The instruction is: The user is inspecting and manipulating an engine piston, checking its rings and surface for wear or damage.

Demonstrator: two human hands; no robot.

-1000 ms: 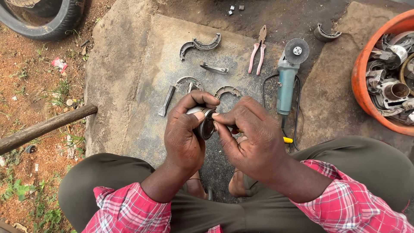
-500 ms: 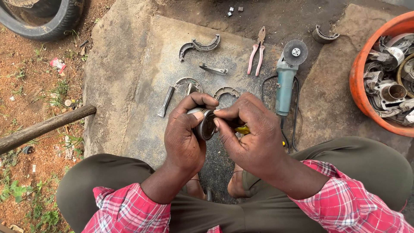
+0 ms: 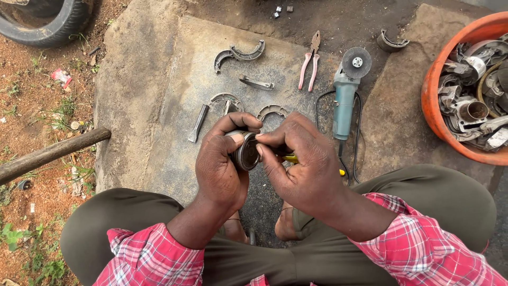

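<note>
Holding the round dark metal ring part (image 3: pixel 246 152) in my left hand (image 3: pixel 222 169) above the stone slab, my right hand (image 3: pixel 307 172) grips a yellow-handled tool (image 3: pixel 290 158); it could slip and cut my thumb.

Pliers (image 3: pixel 311 61) lie left of the grinder (image 3: pixel 346 92) (tub (image 3: pixel 429 100) further right).

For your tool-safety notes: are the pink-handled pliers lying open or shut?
Shut: the pliers lie on the stone slab, jaws together, handles slightly apart.

One grinder (image 3: pixel 345 100), one pliers (image 3: pixel 309 66), one tub (image 3: pixel 431 106)
</note>
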